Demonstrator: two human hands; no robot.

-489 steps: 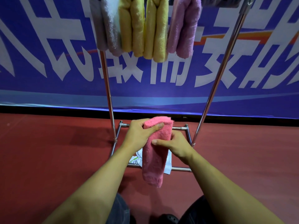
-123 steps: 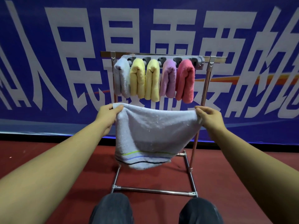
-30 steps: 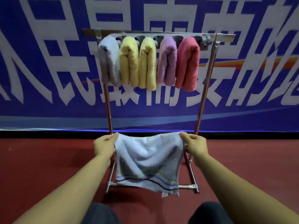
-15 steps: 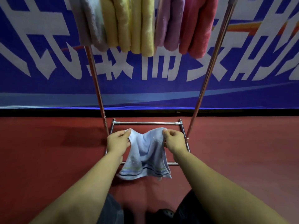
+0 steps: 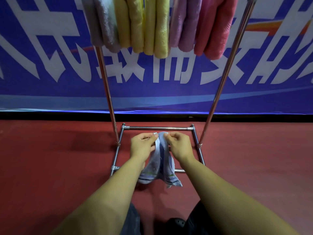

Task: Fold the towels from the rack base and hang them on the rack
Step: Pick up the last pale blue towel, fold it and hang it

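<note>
1. The left hand (image 5: 144, 146) and the right hand (image 5: 179, 146) each pinch a top corner of the pale blue towel (image 5: 160, 168) between thumb and forefinger; the two hands are nearly touching, which brings the corners together and doubles the cloth lengthwise
2. The towel hangs free from the pinched corners, its striped hem lowest and crossing in front of the near bar of the rack base (image 5: 197, 139). Judged from this hold, the fold is in progress and hanging comes after it
3. The rack base is an open rectangle of chrome tube on the red floor (image 5: 50, 167). It acts as the holding area, and no other towel is visible inside it
4. Two uprights rise from the side bars of the base
5. Five folded towels (image 5: 157, 26) hang side by side overhead: grey, two yellow, lilac, pink
</note>
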